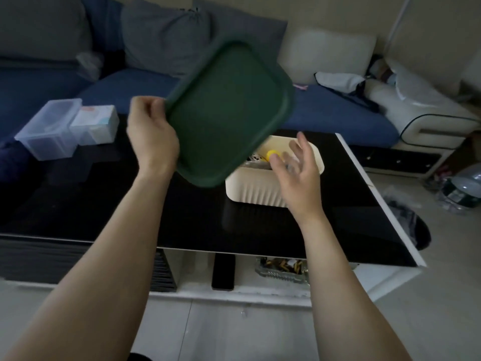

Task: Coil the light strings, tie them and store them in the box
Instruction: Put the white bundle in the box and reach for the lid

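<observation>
My left hand (pixel 152 134) grips the left edge of a dark green square lid (pixel 229 113), held tilted in the air above the table. Below it stands a cream ribbed box (pixel 255 191) on the black table (pixel 182 217). Inside the box I see a yellow piece (pixel 272 153) and dark tangled bits, partly hidden by the lid. My right hand (pixel 296 173) hovers over the box's right side with fingers spread and relaxed, holding nothing.
A clear plastic container (pixel 49 128) and a white tissue pack (pixel 95 123) sit at the table's far left. A blue sofa (pixel 325 113) with grey cushions runs behind the table. The table's white right edge (pixel 377 194) borders the floor, where bags lie.
</observation>
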`<state>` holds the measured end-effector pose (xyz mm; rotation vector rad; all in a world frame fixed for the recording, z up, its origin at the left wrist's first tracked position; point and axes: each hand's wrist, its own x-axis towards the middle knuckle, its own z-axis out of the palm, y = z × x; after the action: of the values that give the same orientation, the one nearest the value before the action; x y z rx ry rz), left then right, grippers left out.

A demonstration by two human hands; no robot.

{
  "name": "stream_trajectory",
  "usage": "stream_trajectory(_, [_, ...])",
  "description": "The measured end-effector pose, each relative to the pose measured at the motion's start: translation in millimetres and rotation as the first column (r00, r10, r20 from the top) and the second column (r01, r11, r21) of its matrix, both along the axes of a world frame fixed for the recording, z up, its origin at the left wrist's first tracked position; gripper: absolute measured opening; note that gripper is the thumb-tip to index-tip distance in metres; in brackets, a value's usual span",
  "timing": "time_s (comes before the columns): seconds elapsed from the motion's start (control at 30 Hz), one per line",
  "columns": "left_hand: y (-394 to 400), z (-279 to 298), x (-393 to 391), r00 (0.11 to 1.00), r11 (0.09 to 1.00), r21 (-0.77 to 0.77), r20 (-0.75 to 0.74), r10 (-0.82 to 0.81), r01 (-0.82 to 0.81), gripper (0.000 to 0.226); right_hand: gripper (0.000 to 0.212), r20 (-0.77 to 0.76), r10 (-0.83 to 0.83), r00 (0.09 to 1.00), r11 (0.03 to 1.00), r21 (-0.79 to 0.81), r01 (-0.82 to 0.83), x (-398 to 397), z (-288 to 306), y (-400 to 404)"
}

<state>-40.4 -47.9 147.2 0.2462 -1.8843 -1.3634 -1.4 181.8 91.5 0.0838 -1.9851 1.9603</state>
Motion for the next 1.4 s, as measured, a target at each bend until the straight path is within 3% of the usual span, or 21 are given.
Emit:
stream_trajectory(0.1, [15,-1,-6,0.989,0.973,-0.178,0.032,-0.141,0.145,0.012,0.041,-0.005,0.105,0.994,0.969,-0.226,-0.103,6,13,3])
stream_trajectory(0.2, [29,-6,-5,0.97,0.95,-0.195,0.042,-0.24,0.244,0.014,0.022,0.039,-0.035,0.999,0.936,-0.348,0.047,5,10,12])
stream_trajectory(0.3, [38,-16,-12,0.911,0.94,-0.059,0.274,-0.308,0.335,0.056,0.017,0.138,-0.124,0.983,0.847,-0.502,0.177,1,4,19])
stream_trajectory(0.37, [48,-26,-13,0.779,0.904,0.102,0.474,-0.411,0.415,0.078,0.018,0.189,-0.101,0.977,0.777,-0.598,0.196,-1,3,22])
stream_trajectory(0.43, [62,-37,-10,0.661,0.824,0.274,0.497,-0.563,0.496,0.056,0.021,0.227,-0.009,0.974,0.745,-0.648,0.158,-5,2,25])
stream_trajectory(0.47, [67,-43,-10,0.653,0.806,0.316,0.474,-0.591,0.5,0.039,0.023,0.257,0.035,0.966,0.742,-0.654,0.147,-7,1,26])
stream_trajectory(0.57, [73,-55,-13,0.759,0.878,0.291,0.444,-0.475,0.38,0.029,0.024,0.401,0.052,0.915,0.83,-0.527,0.183,-10,-4,30])
stream_trajectory(0.67, [71,-59,-17,0.848,0.946,0.119,0.42,-0.324,0.302,0.033,0.024,0.433,-0.156,0.888,0.949,-0.182,0.256,-12,-14,36])
stream_trajectory(0.77, [68,-66,-18,0.852,0.954,-0.035,0.459,-0.25,0.299,0.052,0.031,0.344,-0.35,0.871,0.936,0.156,0.314,-12,-19,43])
stream_trajectory(0.83, [67,-72,-23,0.84,0.95,-0.046,0.481,-0.251,0.31,0.056,0.025,0.274,-0.442,0.854,0.886,0.28,0.369,-12,-22,44])
stream_trajectory(0.97, [77,-73,-23,0.839,0.943,-0.001,0.457,-0.297,0.334,0.054,0.059,0.188,-0.423,0.887,0.892,0.262,0.37,-13,-26,46])
stream_trajectory(1.2, [87,-79,-29,0.833,0.92,0.047,0.408,-0.373,0.389,0.054,0.056,0.183,-0.341,0.922,0.866,0.443,0.232,-19,-31,52])
stream_trajectory(1.4, [82,-78,-34,0.752,0.872,0.014,0.501,-0.429,0.489,0.064,0.049,0.242,-0.387,0.89,0.89,0.352,0.291,-26,-27,63])
